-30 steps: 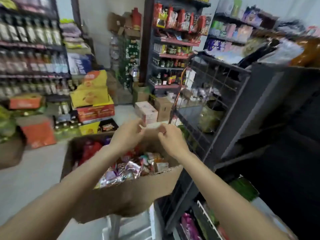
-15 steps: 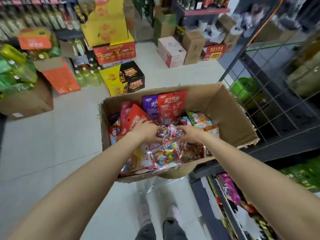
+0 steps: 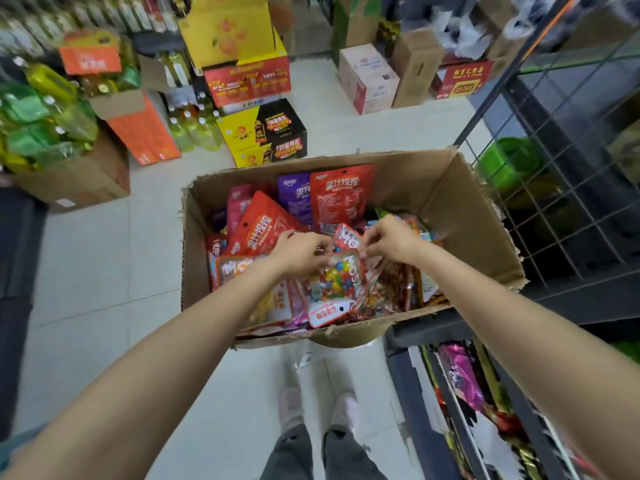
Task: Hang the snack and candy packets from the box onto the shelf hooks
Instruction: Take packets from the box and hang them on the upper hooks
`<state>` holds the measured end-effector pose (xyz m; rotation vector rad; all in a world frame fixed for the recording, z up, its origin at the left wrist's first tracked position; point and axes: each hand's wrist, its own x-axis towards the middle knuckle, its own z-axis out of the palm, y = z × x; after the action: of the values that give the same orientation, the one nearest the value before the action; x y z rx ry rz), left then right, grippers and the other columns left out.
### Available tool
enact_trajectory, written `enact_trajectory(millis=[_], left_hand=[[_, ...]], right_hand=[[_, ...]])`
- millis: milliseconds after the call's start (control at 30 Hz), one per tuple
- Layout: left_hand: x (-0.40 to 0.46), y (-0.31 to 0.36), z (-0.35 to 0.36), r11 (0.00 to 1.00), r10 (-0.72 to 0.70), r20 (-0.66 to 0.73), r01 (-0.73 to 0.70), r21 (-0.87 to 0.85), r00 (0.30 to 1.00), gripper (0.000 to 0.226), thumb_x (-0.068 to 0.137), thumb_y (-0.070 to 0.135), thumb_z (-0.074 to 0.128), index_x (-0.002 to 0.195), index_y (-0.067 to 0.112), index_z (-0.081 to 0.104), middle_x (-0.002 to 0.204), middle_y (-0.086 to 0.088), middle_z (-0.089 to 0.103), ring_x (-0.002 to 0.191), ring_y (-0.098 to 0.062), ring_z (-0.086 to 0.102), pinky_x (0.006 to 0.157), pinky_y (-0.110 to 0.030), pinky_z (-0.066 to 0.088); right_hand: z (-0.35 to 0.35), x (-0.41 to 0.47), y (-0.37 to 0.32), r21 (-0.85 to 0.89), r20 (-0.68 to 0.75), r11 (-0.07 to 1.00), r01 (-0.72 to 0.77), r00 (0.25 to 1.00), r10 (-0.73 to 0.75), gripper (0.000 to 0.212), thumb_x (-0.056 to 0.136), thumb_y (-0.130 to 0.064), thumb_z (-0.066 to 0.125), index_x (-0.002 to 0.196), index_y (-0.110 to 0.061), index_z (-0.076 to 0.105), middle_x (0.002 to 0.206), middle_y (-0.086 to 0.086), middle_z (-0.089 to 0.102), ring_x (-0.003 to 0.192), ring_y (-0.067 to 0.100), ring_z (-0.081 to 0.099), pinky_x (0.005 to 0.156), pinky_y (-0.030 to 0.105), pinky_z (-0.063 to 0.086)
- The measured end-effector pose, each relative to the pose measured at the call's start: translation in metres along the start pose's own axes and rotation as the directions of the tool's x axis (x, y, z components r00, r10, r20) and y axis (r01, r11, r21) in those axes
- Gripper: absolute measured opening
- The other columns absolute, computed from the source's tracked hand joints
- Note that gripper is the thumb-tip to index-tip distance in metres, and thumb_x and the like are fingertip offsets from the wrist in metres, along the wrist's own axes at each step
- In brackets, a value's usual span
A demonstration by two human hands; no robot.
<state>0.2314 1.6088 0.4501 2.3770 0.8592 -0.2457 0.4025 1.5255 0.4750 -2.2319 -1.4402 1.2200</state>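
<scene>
An open cardboard box (image 3: 460, 216) stands in front of me, filled with several snack and candy packets. Red and purple packets (image 3: 341, 195) lean against its far side. Both my hands are inside the box over a clear packet of coloured candy (image 3: 337, 275) with a red border. My left hand (image 3: 301, 252) pinches its upper left edge. My right hand (image 3: 389, 239) pinches its upper right corner. The packet is tilted, its lower end over the box's near rim. A dark wire-grid shelf (image 3: 561, 188) stands on the right; no hooks are plainly seen.
Stacked drink cartons (image 3: 263, 133) and bottles (image 3: 45, 112) crowd the tiled floor to the left and ahead. A lower shelf (image 3: 485, 410) at bottom right holds more packets. My feet (image 3: 315, 407) stand just behind the box.
The view dropped from the shelves down to the box. My hands went from above the box rim into it and took hold of the candy packet, lifting it slightly.
</scene>
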Motion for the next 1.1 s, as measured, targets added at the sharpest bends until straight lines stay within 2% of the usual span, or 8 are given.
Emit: enact_trajectory(millis=[100,300,433,533,667,800,1033,1100], left_hand=[[-0.009,0.005,-0.018,0.946,-0.025,-0.127,-0.018,-0.325,0.992,0.021,0.09,0.027,0.061,0.08,0.013,0.049,0.075,0.003,0.057,0.072,-0.016,0.053,0.065,-0.029,0.04],[-0.033,0.048,-0.061,0.855,-0.109,-0.442,-0.143,-0.499,0.89,0.02,0.092,0.023,0.06,0.079,0.011,0.05,0.066,0.005,0.053,0.055,-0.002,0.048,0.051,-0.017,0.04],[-0.046,0.08,-0.087,0.71,-0.222,-0.55,-0.253,-0.657,0.805,0.023,0.092,0.015,0.059,0.074,0.014,0.046,0.061,-0.001,0.049,0.043,-0.006,0.042,0.043,-0.021,0.036],[-0.057,0.107,-0.103,0.636,-0.302,-0.57,-0.284,-0.717,0.764,0.025,0.092,0.016,0.058,0.071,0.015,0.045,0.061,0.0,0.047,0.049,-0.01,0.04,0.051,-0.027,0.035],[-0.078,0.142,-0.114,0.587,-0.36,-0.596,-0.322,-0.743,0.718,0.027,0.094,0.022,0.054,0.07,0.018,0.044,0.067,0.001,0.047,0.065,-0.017,0.045,0.061,-0.029,0.037],[-0.112,0.176,-0.108,0.564,-0.318,-0.616,-0.379,-0.734,0.721,0.019,0.095,0.026,0.052,0.079,0.019,0.046,0.074,0.001,0.05,0.077,-0.021,0.05,0.073,-0.035,0.043],[-0.193,0.26,-0.096,0.385,0.119,-0.421,-0.433,-0.815,0.899,0.04,0.091,0.037,0.059,0.125,0.017,0.052,0.114,-0.003,0.06,0.097,-0.015,0.06,0.089,-0.034,0.049],[-0.222,0.293,-0.095,0.352,0.274,-0.337,-0.42,-0.837,0.901,0.022,0.09,0.035,0.06,0.109,0.024,0.058,0.101,0.002,0.067,0.086,-0.011,0.066,0.082,-0.03,0.053]], right_hand=[[-0.021,-0.013,-0.004,0.168,-0.128,0.975,0.143,0.984,-0.123,0.012,0.082,0.001,0.068,0.081,-0.009,0.075,0.069,-0.01,0.065,0.065,-0.003,0.06,0.069,0.018,0.049],[-0.056,-0.04,-0.02,0.475,-0.393,0.793,0.381,0.898,-0.196,0.021,0.082,0.006,0.065,0.081,-0.015,0.069,0.079,-0.01,0.07,0.073,-0.004,0.063,0.065,0.012,0.047],[-0.07,-0.065,-0.038,0.785,-0.473,0.45,0.427,0.881,-0.01,0.029,0.087,-0.004,0.063,0.113,-0.01,0.053,0.088,0.004,0.066,0.068,0.01,0.065,0.059,0.023,0.053],[-0.076,-0.106,-0.053,0.888,-0.385,0.26,0.38,0.922,-0.036,0.029,0.095,-0.03,0.052,0.113,-0.009,0.057,0.091,0.007,0.07,0.078,0.015,0.068,0.074,0.028,0.056],[-0.075,-0.174,-0.068,0.878,-0.33,0.333,0.343,0.939,-0.097,0.049,0.086,-0.059,0.044,0.111,-0.021,0.063,0.101,0.007,0.073,0.093,0.024,0.069,0.081,0.041,0.056],[-0.061,-0.234,-0.08,0.758,-0.546,0.447,0.475,0.837,0.036,0.036,0.088,-0.014,0.064,0.122,-0.013,0.054,0.114,0.012,0.067,0.093,0.024,0.068,0.073,0.037,0.058],[-0.04,-0.368,-0.07,0.52,-0.818,0.658,0.545,0.54,0.199,0.027,0.09,0.005,0.055,0.112,-0.01,0.059,0.087,0.002,0.069,0.07,0.01,0.069,0.054,0.024,0.054],[-0.038,-0.413,-0.063,0.444,-0.865,0.71,0.546,0.469,0.18,0.027,0.091,0.006,0.053,0.106,-0.014,0.062,0.083,-0.001,0.069,0.064,0.004,0.068,0.052,0.021,0.052]])
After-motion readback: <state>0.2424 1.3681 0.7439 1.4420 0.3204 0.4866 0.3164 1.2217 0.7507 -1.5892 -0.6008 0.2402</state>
